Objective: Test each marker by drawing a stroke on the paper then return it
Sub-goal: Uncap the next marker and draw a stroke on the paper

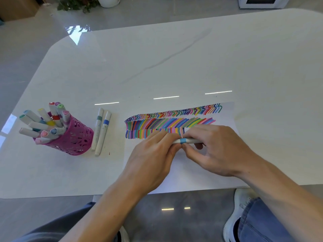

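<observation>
Blue-banded marker (187,141) pinched by left hand (152,161) and right hand (220,151) over paper (192,179).

A home-like room, probably a dining or living area.
A glossy white, grey-veined counter (174,58) with rounded corners stands on polished grey floor tiles (35,41). Beyond its far edge I can see a leafy potted plant (76,4), a white microwave-like appliance (262,2) and a brown box (17,7).
</observation>
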